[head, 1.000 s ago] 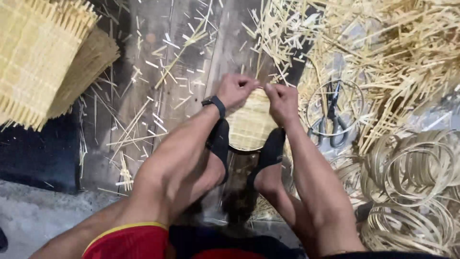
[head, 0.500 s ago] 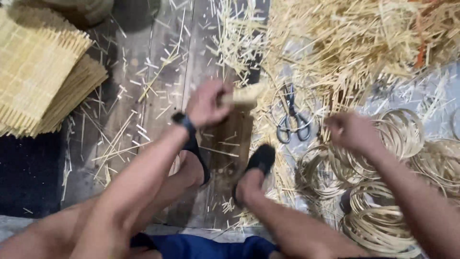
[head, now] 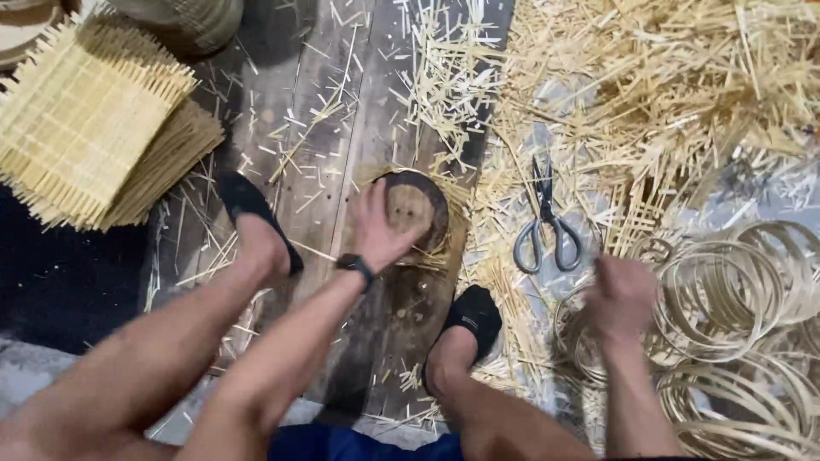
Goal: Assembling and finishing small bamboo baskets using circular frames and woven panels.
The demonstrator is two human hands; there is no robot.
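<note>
My left hand (head: 380, 229), with a black watch on the wrist, presses down on a dark round wooden block (head: 420, 207). The block lies on a small woven bamboo mat (head: 453, 248) on the wooden plank (head: 342, 128). My right hand (head: 620, 299) is blurred and reaches down to the heap of thin bamboo rings (head: 726, 290) at the right. Whether it grips a ring does not show. Between the two hands lie grey scissors (head: 545, 232) on the bamboo scraps. My feet in black socks rest on the plank, the left foot (head: 252, 218) beside the block and the right foot (head: 470, 320) below it.
A stack of square woven bamboo mats (head: 90, 137) sits at the upper left. Loose bamboo slivers (head: 666, 94) cover the upper right and scatter over the plank. A woven basket (head: 188, 21) stands at the top edge. More rings (head: 752, 410) pile at the lower right.
Both hands were together on the small mat a second ago. The left hand has lowered it onto the plank under the round block; the right hand has swung out to the rings. My left foot moved left.
</note>
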